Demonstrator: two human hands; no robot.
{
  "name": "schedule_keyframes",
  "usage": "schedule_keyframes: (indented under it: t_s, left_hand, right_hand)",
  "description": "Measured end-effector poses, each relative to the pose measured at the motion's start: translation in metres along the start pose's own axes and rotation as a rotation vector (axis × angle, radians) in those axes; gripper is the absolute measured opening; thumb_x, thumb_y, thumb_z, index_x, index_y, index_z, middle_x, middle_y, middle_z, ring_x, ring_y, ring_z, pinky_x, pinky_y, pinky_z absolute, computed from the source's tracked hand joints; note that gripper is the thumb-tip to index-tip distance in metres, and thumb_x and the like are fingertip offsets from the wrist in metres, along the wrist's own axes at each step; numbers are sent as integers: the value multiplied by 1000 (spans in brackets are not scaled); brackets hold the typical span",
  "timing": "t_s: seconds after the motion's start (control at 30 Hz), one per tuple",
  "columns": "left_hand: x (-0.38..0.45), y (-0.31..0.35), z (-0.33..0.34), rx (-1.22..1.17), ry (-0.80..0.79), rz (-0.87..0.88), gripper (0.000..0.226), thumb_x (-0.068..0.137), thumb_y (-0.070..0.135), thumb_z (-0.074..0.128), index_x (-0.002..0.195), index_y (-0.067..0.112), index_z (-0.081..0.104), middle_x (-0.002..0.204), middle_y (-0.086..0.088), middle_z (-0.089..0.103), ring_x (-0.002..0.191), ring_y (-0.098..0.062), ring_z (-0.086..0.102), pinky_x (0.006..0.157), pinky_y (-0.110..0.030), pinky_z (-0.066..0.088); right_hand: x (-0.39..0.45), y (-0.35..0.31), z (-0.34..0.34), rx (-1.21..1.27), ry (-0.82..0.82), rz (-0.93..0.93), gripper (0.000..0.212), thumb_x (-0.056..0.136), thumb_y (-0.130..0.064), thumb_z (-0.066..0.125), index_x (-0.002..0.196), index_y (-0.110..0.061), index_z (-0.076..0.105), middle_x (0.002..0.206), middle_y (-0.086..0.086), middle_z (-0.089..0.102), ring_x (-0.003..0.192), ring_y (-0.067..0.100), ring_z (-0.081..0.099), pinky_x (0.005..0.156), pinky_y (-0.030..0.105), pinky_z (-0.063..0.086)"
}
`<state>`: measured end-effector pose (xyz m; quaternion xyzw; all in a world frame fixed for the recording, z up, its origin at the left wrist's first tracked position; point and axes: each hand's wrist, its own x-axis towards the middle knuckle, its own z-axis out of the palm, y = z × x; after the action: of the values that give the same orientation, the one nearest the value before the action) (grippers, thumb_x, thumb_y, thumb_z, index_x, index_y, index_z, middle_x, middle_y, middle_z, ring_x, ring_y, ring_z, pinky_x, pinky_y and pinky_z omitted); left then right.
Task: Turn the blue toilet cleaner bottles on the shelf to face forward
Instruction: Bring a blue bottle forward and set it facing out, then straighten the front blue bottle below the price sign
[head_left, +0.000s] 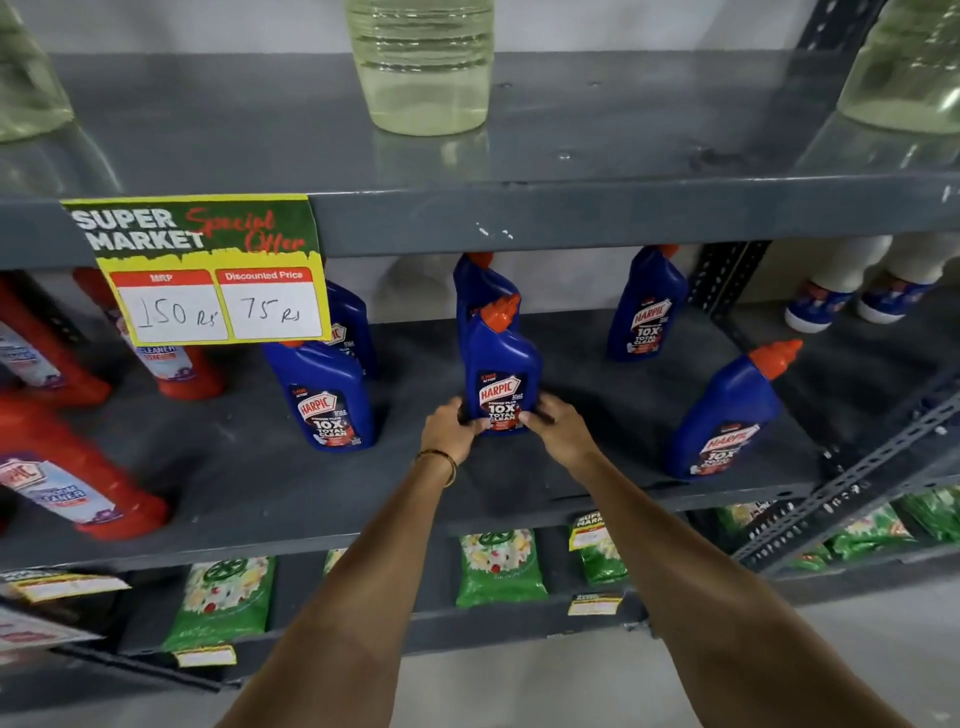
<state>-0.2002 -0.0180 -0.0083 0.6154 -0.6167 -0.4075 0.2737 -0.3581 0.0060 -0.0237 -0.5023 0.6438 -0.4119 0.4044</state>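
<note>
Several blue toilet cleaner bottles with orange caps stand on the grey middle shelf (597, 483). The centre front bottle (501, 371) stands upright with its label facing me. My left hand (448, 430) grips its base from the left and my right hand (558, 428) grips it from the right. Another blue bottle (480, 283) stands right behind it, label hidden. The left front bottle (330, 397), the right front bottle (727, 415) and the back right bottle (647, 306) show their labels. A further blue bottle (353, 325) is partly hidden by the price sign.
A yellow and green price sign (208, 270) hangs from the upper shelf edge. Red cleaner bottles (78, 483) fill the shelf's left end. Clear bottles of pale liquid (421, 67) stand on the top shelf. Green packets (498, 566) lie below. A slotted metal upright (852, 478) is at right.
</note>
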Motion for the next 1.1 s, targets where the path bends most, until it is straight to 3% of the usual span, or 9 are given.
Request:
schedule_keyframes:
  t_s: [0.2, 0.33, 0.5, 0.7, 0.8, 1.1]
  left_hand:
    - [-18, -5, -2, -19, -13, -7, 37, 80, 16, 68, 112, 3, 56, 116, -18, 65, 106, -30, 61, 93, -41, 50]
    - [-37, -9, -3, -41, -15, 0, 41, 78, 17, 69, 115, 4, 56, 116, -17, 66, 106, -30, 61, 93, -41, 50]
    - [-63, -12, -5, -33, -36, 22, 44, 78, 19, 70, 118, 7, 55, 117, -16, 66, 107, -30, 61, 94, -42, 50]
    - [-81, -15, -3, -16, -56, 47, 43, 78, 21, 70, 117, 7, 57, 117, -15, 66, 108, -30, 61, 95, -45, 49]
    - [-85, -17, -2, 3, -57, 48, 44, 78, 22, 69, 117, 8, 56, 117, -14, 66, 109, -30, 60, 95, -44, 49]
    - [-88, -18, 2, -3, -11, 36, 41, 81, 20, 67, 118, 8, 55, 120, -13, 65, 110, -28, 60, 96, -44, 49]
  right_hand:
    - [-17, 3, 1, -3, -2, -8, 39, 87, -9, 60, 124, -4, 52, 123, 17, 62, 111, 23, 57, 92, 31, 45]
    - [-35, 6, 0, -19, 10, 8, 34, 87, -10, 60, 120, -4, 55, 121, 17, 63, 112, 26, 58, 99, 42, 47]
    - [-60, 11, 1, -43, 35, -1, 24, 86, -11, 61, 108, -1, 58, 112, 18, 67, 100, 20, 61, 85, 33, 49]
    - [-81, 11, -4, -36, 31, 13, 22, 86, -7, 60, 105, 4, 56, 112, 23, 66, 104, 29, 61, 90, 42, 50]
    - [-85, 11, -5, -61, 30, 15, 18, 86, -9, 60, 101, 2, 57, 110, 21, 67, 96, 21, 61, 81, 32, 48]
    - [-86, 10, -7, -81, 13, 8, 26, 87, -14, 60, 110, -2, 58, 114, 16, 67, 100, 18, 60, 81, 28, 44]
